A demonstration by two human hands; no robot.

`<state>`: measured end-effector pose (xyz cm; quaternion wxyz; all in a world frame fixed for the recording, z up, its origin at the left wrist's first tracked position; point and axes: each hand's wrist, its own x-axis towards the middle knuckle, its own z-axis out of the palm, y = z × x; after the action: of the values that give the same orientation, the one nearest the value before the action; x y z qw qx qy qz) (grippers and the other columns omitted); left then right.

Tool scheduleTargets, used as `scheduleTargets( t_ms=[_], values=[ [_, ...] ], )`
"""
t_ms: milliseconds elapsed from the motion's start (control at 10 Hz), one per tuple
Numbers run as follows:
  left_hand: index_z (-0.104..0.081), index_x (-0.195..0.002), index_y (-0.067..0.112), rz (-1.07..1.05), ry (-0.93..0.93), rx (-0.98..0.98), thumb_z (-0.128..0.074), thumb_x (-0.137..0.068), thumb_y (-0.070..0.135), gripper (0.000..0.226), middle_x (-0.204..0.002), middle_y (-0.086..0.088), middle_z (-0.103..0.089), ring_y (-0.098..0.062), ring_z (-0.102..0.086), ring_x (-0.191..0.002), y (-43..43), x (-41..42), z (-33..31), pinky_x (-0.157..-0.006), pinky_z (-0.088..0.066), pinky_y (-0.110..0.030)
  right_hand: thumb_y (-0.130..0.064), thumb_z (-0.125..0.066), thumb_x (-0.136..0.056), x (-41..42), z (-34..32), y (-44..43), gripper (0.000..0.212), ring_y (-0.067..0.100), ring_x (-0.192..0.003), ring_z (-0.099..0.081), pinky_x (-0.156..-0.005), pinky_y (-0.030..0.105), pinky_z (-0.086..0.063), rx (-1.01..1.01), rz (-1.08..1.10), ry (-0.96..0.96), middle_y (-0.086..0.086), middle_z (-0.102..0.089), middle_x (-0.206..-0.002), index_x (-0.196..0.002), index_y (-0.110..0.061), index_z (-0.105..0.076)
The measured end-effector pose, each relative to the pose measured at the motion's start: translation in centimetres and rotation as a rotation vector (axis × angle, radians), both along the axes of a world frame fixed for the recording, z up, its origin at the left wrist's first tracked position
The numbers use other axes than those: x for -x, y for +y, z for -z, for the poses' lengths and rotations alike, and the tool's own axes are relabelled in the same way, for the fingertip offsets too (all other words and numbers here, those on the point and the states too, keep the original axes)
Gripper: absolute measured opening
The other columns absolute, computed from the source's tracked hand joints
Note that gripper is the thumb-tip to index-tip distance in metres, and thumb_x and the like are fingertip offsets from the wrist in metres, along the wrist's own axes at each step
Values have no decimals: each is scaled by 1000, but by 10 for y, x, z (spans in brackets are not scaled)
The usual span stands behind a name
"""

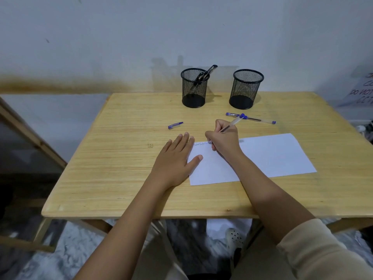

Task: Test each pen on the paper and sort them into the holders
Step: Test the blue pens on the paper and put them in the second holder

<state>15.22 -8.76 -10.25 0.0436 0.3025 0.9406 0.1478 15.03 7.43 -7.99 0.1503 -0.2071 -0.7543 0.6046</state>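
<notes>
My right hand (pixel 224 141) grips a clear pen with a blue end (pixel 235 122), its tip down on the top left of the white paper (pixel 270 156), where a short line of scribbles shows. My left hand (pixel 175 156) lies flat with fingers spread, its thumb and fingertips pressing on the paper's left edge. At the back stand two black mesh holders: the left holder (pixel 194 87) has a couple of dark pens in it, the right holder (pixel 245 88) looks empty. A blue capped pen (pixel 252 118) lies behind my right hand. A loose blue cap (pixel 175 125) lies to the left.
The wooden table (pixel 121 150) stands against a pale wall. A wooden frame (pixel 30 134) leans at the left. A paper sign with writing (pixel 361 91) is at the far right. My foot in a white perforated shoe (pixel 235 237) shows under the table's front edge.
</notes>
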Motion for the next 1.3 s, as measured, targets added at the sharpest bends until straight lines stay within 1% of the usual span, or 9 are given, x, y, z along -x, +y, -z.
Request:
scheduleTargets(
  t_ms=[500, 600, 700, 800, 900, 1000, 1100, 1200, 1300],
  values=[
    [0, -150, 24, 4, 9, 1, -19, -95, 55, 65, -159, 7, 7, -6, 11, -145, -1, 0, 1, -116, 7, -29, 6, -58, -66, 0, 3, 1, 27, 25, -53, -34, -47, 26, -32, -61, 9, 32, 11, -32, -59, -60, -9, -36],
    [-1, -150, 24, 6, 10, -8, -20, -95, 55, 66, -159, 7, 7, -6, 10, -145, -1, 1, 1, -117, 6, -28, 5, -58, -65, -2, 3, 3, 32, 24, -53, -33, -50, 28, -30, -21, 38, 73, 9, -30, -56, -56, -12, -33],
    [-1, -150, 25, 6, 0, -11, -21, -95, 56, 66, -158, 8, 7, -5, 10, -144, -1, 1, 1, -117, 6, -28, 1, -64, -70, -4, 1, 8, 32, 17, -42, -49, -45, 24, -38, 144, 119, 128, 9, -45, -52, -58, -14, -38],
    [-2, -150, 24, 14, -23, -30, -22, -96, 54, 65, -159, 8, 6, -4, 11, -144, -2, 0, -2, -117, 6, -28, -1, -69, -76, -4, -3, 12, 19, 14, -58, -64, -59, 26, -53, 311, 83, 183, 9, -63, -66, -70, -10, -54],
    [-1, -150, 22, 40, -40, -39, -23, -97, 51, 65, -159, 7, 7, -4, 12, -144, -3, 3, -4, -117, 6, -29, 3, -67, -79, -8, -7, 18, 9, 20, -76, -69, -75, 27, -56, 453, -25, 231, 9, -69, -79, -85, -4, -66],
    [-4, -150, 19, 69, -61, -100, -29, -97, 50, 66, -159, 6, 6, -5, 9, -144, -4, 7, -10, -116, 2, -28, 3, -65, -81, -14, -10, 25, 13, 22, -83, -70, -80, 26, -55, 556, -75, 264, 9, -72, -84, -91, -3, -68],
    [-15, -149, 16, 0, -52, -274, -39, -96, 45, 65, -159, 5, -7, -9, -4, -145, -7, 14, -18, -116, -13, -28, 4, -64, -80, -17, -15, 35, 15, 25, -86, -71, -79, 24, -57, 636, -74, 273, 15, -71, -91, -95, 0, -67],
    [-30, -143, 9, -144, 47, -314, -43, -97, 33, 54, -152, -3, -27, -21, -23, -139, -9, 34, -22, -107, -28, -30, 7, -64, -79, -18, -21, 44, 14, 28, -85, -71, -77, 24, -58, 674, -77, 271, 18, -71, -91, -93, 4, -67],
    [-46, -130, 5, -248, 90, -273, -44, -97, 28, 41, -135, -9, -45, -27, -37, -123, -10, 56, -20, -94, -38, -34, 5, -66, -79, -20, -25, 48, 11, 26, -82, -71, -78, 26, -58, 643, -93, 257, 18, -72, -88, -90, 4, -68]
  ],
)
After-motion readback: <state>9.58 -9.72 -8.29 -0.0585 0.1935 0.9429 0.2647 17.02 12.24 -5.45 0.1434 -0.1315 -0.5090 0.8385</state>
